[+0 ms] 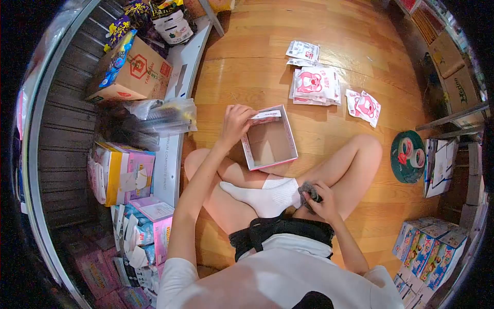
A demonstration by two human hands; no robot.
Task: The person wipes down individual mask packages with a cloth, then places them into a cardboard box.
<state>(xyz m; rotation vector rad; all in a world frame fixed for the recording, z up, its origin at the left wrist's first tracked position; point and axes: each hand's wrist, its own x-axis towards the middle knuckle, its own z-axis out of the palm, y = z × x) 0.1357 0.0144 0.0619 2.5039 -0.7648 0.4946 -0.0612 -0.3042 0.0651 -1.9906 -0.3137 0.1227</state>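
Left hand (pixel 237 123): touches rim of open box (pixel 270 167) | right hand (pixel 323 202): holds grey cloth (pixel 307 189) beside white sock (pixel 262 200) | white packets (pixel 315 85): on floor (pixel 252 62), beyond box | tape rolls (pixel 417 158): at right

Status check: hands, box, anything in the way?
Left hand at open box, far-left corner. Right hand holding grey cloth. Bear-printed packets beyond, clear of box.

Wood floor (pixel 247 67) is well lit w/ glare, fisheye warp & blk corners
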